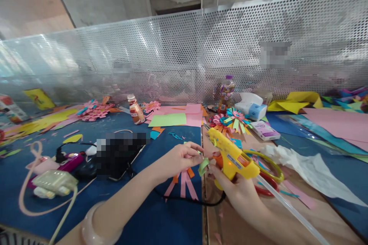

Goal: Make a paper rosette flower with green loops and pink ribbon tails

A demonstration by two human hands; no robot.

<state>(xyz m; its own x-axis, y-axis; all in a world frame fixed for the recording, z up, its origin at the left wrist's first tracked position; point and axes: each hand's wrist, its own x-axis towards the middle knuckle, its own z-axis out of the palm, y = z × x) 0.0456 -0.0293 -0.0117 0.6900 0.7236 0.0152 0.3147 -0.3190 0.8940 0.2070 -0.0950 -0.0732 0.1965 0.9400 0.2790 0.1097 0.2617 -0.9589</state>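
Observation:
A yellow hot glue gun (234, 157) is in my right hand (234, 185), its nozzle pointing up and left and a clear glue stick (290, 210) trailing from its back. My left hand (185, 159) pinches a short, curled light-green paper strip (204, 166) in front of the gun. The right fingertips come close to that strip or touch it; I cannot tell which. Below the left hand, pink paper strips (184, 185) and orange ones fan out over the blue table, their upper ends hidden by the hand.
Paper flowers (234, 119) and a drink bottle (226, 95) stand behind the gun. Yellow-handled scissors (276, 166) and crumpled white tissue (313, 168) lie at right. A black cable (195, 200) crosses near my hands. A phone-like black device (123, 157) and a power strip (71, 160) lie left.

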